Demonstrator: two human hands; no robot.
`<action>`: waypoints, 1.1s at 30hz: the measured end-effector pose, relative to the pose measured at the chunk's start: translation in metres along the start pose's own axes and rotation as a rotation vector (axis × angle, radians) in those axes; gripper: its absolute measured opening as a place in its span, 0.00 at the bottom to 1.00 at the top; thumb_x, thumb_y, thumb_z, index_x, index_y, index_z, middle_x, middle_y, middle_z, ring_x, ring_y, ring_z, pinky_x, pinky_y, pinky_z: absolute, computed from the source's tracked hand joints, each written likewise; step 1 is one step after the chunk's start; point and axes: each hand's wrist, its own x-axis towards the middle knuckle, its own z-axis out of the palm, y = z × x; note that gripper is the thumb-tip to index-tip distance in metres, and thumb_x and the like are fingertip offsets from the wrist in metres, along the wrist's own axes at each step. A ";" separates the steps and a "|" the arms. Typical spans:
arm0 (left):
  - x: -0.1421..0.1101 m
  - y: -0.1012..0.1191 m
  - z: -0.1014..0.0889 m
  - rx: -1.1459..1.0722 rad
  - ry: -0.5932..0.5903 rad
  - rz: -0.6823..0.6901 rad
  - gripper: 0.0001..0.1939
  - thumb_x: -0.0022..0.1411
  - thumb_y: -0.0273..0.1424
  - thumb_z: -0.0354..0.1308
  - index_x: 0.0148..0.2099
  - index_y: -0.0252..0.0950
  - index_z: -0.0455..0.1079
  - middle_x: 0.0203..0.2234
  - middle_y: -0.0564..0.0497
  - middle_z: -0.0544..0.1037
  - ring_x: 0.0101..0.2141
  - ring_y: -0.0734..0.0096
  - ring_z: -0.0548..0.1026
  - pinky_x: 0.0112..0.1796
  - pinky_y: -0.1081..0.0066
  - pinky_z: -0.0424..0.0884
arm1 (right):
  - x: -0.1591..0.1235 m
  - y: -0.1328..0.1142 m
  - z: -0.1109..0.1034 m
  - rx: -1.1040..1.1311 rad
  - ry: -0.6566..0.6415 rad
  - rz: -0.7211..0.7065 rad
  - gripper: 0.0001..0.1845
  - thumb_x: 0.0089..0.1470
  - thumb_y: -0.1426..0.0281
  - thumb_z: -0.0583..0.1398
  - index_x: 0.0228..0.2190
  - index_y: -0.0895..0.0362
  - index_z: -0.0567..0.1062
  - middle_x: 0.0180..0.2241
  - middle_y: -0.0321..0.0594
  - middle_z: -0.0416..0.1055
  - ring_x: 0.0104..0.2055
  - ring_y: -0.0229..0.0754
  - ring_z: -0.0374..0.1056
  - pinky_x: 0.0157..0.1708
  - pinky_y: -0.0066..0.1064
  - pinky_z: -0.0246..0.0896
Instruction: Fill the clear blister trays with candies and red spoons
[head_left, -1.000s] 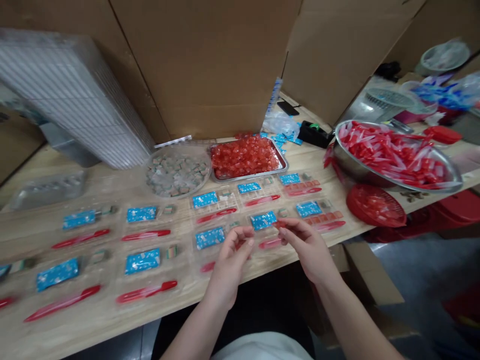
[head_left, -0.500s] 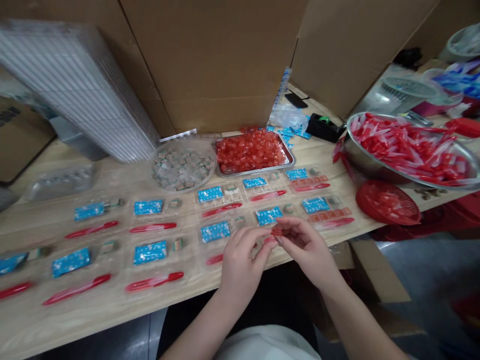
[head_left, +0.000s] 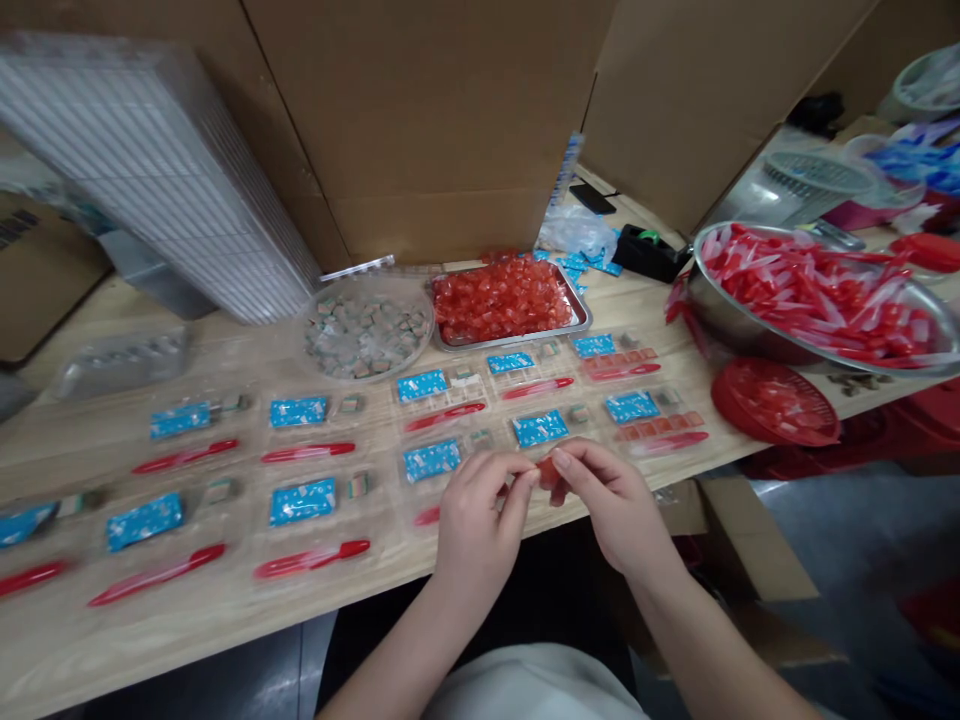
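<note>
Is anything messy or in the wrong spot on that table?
Yes, a little: some loose blue packets lie jumbled behind the metal tray of red pieces. That looks odd because other blue packets sit separately in clear plastic trays.

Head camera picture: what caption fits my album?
Left hand and right hand pinch a small red piece near blue packets.

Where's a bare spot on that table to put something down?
One bare patch lies between the metal tray and the big bowl. Another strip of table shows along the front left edge, below the long red pieces. The middle is crowded with blue packets, up to the left hand.
</note>
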 end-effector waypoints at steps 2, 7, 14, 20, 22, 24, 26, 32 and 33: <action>0.000 0.001 0.000 -0.010 0.012 -0.025 0.05 0.61 0.29 0.55 0.33 0.39 0.71 0.27 0.52 0.75 0.29 0.70 0.69 0.30 0.73 0.62 | 0.000 0.000 0.002 0.100 0.006 0.036 0.11 0.55 0.63 0.59 0.26 0.56 0.73 0.25 0.35 0.70 0.26 0.35 0.65 0.25 0.27 0.63; 0.001 -0.002 0.001 -0.075 0.051 -0.110 0.06 0.61 0.30 0.55 0.32 0.39 0.71 0.25 0.53 0.75 0.27 0.71 0.69 0.29 0.73 0.61 | -0.001 0.004 0.005 0.187 0.045 0.046 0.08 0.56 0.62 0.57 0.30 0.54 0.71 0.29 0.37 0.72 0.30 0.38 0.67 0.25 0.28 0.64; 0.002 -0.006 -0.001 -0.092 0.028 -0.140 0.08 0.63 0.31 0.51 0.32 0.38 0.69 0.26 0.52 0.73 0.29 0.69 0.70 0.30 0.72 0.62 | -0.006 0.013 0.010 -0.270 0.104 -0.209 0.11 0.49 0.66 0.63 0.38 0.49 0.76 0.37 0.40 0.73 0.39 0.44 0.69 0.40 0.37 0.67; 0.007 -0.009 -0.006 0.105 0.071 0.050 0.08 0.63 0.27 0.48 0.32 0.38 0.66 0.27 0.50 0.70 0.32 0.67 0.68 0.34 0.70 0.61 | 0.000 0.007 0.017 0.161 0.001 0.190 0.12 0.46 0.61 0.65 0.33 0.55 0.77 0.27 0.36 0.73 0.26 0.36 0.67 0.27 0.31 0.66; 0.010 -0.014 -0.013 0.119 0.134 0.041 0.08 0.63 0.27 0.48 0.32 0.38 0.65 0.27 0.51 0.70 0.31 0.67 0.67 0.34 0.71 0.61 | 0.001 0.005 0.018 0.291 -0.043 0.289 0.12 0.45 0.62 0.66 0.30 0.56 0.76 0.23 0.35 0.71 0.24 0.34 0.65 0.25 0.28 0.64; 0.014 -0.022 -0.023 0.125 0.251 -0.002 0.07 0.64 0.28 0.49 0.32 0.38 0.64 0.27 0.52 0.69 0.31 0.68 0.67 0.34 0.71 0.61 | 0.001 0.005 0.017 0.377 -0.054 0.364 0.11 0.45 0.62 0.66 0.27 0.58 0.76 0.23 0.34 0.69 0.23 0.33 0.64 0.23 0.25 0.62; 0.018 -0.029 -0.035 0.117 0.334 -0.064 0.06 0.63 0.30 0.50 0.33 0.38 0.65 0.28 0.53 0.70 0.31 0.69 0.68 0.34 0.72 0.61 | 0.002 0.007 0.015 0.441 -0.039 0.407 0.11 0.45 0.63 0.66 0.27 0.58 0.76 0.24 0.34 0.69 0.23 0.32 0.64 0.22 0.24 0.61; 0.006 -0.028 -0.041 0.065 0.146 -0.171 0.14 0.66 0.34 0.47 0.27 0.38 0.63 0.19 0.58 0.65 0.23 0.75 0.64 0.27 0.75 0.59 | 0.007 0.006 0.019 0.648 -0.113 0.540 0.10 0.48 0.63 0.65 0.31 0.57 0.78 0.26 0.35 0.70 0.26 0.30 0.65 0.23 0.19 0.61; 0.003 -0.026 -0.038 0.055 0.134 -0.170 0.13 0.65 0.34 0.48 0.27 0.37 0.63 0.19 0.58 0.66 0.22 0.76 0.64 0.27 0.76 0.59 | 0.007 0.005 0.021 0.685 -0.123 0.568 0.11 0.48 0.63 0.65 0.32 0.57 0.78 0.26 0.34 0.69 0.26 0.30 0.65 0.23 0.19 0.61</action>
